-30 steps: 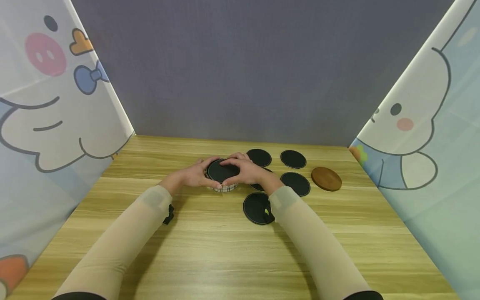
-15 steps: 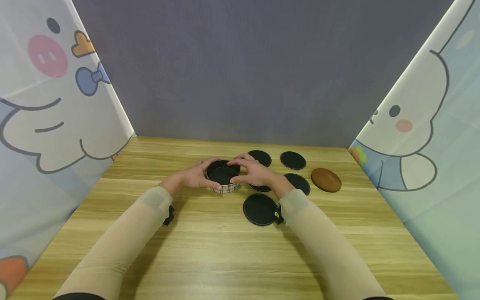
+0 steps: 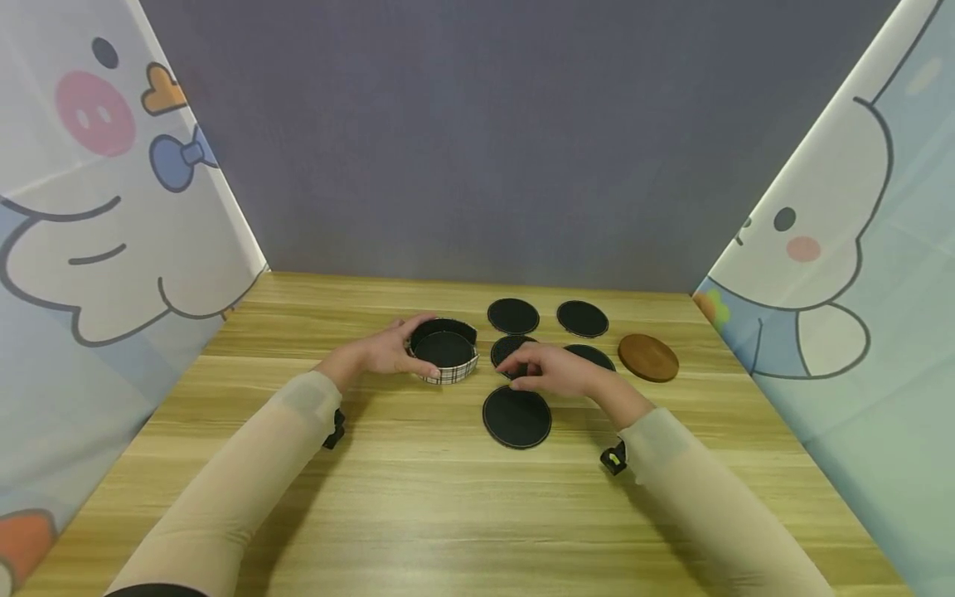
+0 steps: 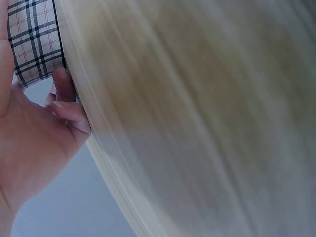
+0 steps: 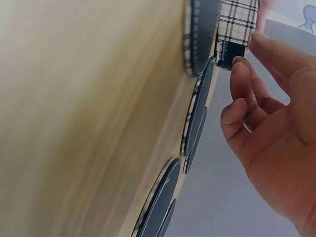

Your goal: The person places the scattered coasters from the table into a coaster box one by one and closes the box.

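My left hand [image 3: 382, 349] holds the side of a round coaster holder [image 3: 455, 375], its thumb at the front and fingers at the back. The holder has a white-and-dark plaid outside, a black inside and a gap in its right wall. A black disc [image 3: 443, 351] lies inside it. In the left wrist view, the plaid wall [image 4: 37, 42] shows beside the fingers. My right hand [image 3: 558, 372] hovers over black round coasters, nearest the middle coaster [image 3: 507, 351] and the front coaster [image 3: 517, 417]. In the right wrist view its fingers [image 5: 240, 81] bend loosely around nothing.
More black coasters lie at the back, one left [image 3: 513, 316] and one right [image 3: 583, 318]; another coaster [image 3: 591, 355] is partly behind the right hand. A brown wooden disc [image 3: 648, 357] lies at far right. A grey panel [image 3: 477, 149] stands behind the wooden table [image 3: 418, 497].
The black coaster at the holder's top has sunk inside it. My right hand has let go and moved right, over the loose coasters. The left hand stays on the holder.
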A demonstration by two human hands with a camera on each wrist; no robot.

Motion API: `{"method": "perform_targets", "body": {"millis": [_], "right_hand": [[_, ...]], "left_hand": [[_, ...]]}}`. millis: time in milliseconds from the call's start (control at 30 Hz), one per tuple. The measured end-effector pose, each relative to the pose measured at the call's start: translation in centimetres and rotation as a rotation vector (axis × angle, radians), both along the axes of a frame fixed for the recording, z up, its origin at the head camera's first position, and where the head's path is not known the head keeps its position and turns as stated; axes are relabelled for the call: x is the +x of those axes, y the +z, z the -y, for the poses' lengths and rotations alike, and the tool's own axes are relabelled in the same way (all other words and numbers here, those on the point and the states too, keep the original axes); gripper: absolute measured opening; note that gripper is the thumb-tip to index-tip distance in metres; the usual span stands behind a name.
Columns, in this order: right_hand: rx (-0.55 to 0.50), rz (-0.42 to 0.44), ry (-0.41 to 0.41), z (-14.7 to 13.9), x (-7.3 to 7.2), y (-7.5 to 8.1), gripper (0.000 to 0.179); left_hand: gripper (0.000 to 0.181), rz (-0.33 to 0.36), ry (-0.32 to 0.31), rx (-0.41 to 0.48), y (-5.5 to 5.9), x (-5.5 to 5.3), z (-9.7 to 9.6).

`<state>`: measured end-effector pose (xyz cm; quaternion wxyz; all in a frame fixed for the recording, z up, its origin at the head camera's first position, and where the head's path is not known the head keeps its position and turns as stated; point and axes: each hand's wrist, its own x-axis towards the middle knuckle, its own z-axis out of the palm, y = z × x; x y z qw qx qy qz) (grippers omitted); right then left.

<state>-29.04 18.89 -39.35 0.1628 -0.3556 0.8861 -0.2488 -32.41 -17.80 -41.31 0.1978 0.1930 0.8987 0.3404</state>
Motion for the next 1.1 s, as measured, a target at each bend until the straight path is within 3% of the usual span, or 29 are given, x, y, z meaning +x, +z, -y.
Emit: {"method": "perform_targets", "body": {"millis": [233, 500, 1100], "right_hand": [[0.058, 0.006, 0.005, -2.0, 1.6, -0.5, 0.034], [0.083, -0.036, 0.018, -3.3, 2.3, -1.1, 0.034], [0.057, 0.064, 0.012, -2.6, 3.7, -1.3, 0.035]], "left_hand": [[0.122, 0.010, 0.003, 0.007, -0.2, 0.0, 0.1], [0.124, 0.008, -0.001, 0.006, -0.2, 0.0, 0.1], [0.124, -0.001, 0.002, 0.004, -0.1, 0.1, 0.1]]}}
